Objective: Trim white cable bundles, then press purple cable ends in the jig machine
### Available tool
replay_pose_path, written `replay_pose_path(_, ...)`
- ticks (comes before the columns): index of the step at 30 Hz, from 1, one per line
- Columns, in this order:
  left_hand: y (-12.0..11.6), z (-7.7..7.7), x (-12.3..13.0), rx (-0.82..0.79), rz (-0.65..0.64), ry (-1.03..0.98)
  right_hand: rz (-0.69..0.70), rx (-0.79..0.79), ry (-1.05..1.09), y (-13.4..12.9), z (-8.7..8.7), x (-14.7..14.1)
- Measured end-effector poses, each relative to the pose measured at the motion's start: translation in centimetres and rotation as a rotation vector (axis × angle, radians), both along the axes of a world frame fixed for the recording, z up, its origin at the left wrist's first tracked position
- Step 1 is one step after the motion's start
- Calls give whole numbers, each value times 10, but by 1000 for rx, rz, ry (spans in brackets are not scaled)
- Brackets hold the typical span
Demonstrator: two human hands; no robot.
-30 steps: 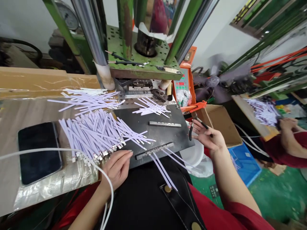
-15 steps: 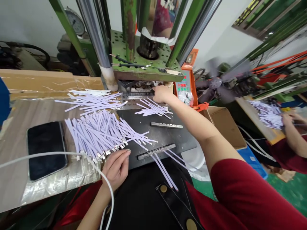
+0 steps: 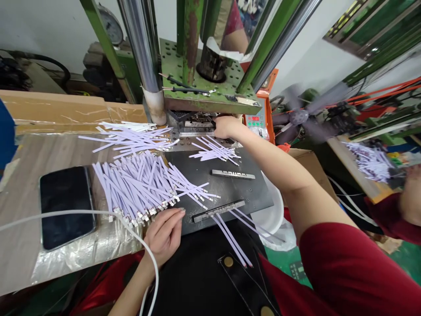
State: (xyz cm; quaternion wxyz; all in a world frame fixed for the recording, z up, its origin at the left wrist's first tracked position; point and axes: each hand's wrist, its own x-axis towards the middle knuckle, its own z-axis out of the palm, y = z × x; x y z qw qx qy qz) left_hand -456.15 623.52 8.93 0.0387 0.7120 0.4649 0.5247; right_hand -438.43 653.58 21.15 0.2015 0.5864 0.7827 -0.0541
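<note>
My left hand (image 3: 166,235) rests at the front edge of a dark metal plate (image 3: 259,199), fingers curled together and nothing visible in them. Beside it lies a large pile of lilac flat strips (image 3: 138,186) with metal ends. Under the green press platen (image 3: 210,94), my right hand (image 3: 226,127) is closed at a metal mould (image 3: 199,124). Its fingertips are partly hidden, and what they hold cannot be made out. Nearer me, a slotted metal bar (image 3: 219,211) has several strips sticking out toward my apron. A second slotted bar (image 3: 233,174) lies behind it without strips.
A phone (image 3: 67,206) lies on the left, with a white cable (image 3: 82,211) crossing over it. More strips (image 3: 131,138) lie at the back left, and a small bunch (image 3: 215,151) sits before the press. To the right are an orange control box (image 3: 258,118), a fan (image 3: 297,116) and a co-worker's arm (image 3: 409,197).
The view has shifted slightly, so the bench appears a little further right. My right hand stays at the mould and my left by the pile. The co-worker's hand has moved away from their strips.
</note>
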Motion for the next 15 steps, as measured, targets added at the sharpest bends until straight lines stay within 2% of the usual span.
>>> replay_pose_path(8,1,-1,-1,9,-20,-1,84,13,-70,7,-7,-5)
replay_pose_path(15,0,1,0,-4,-16,-3,121,-7,-145,6,1,-11)
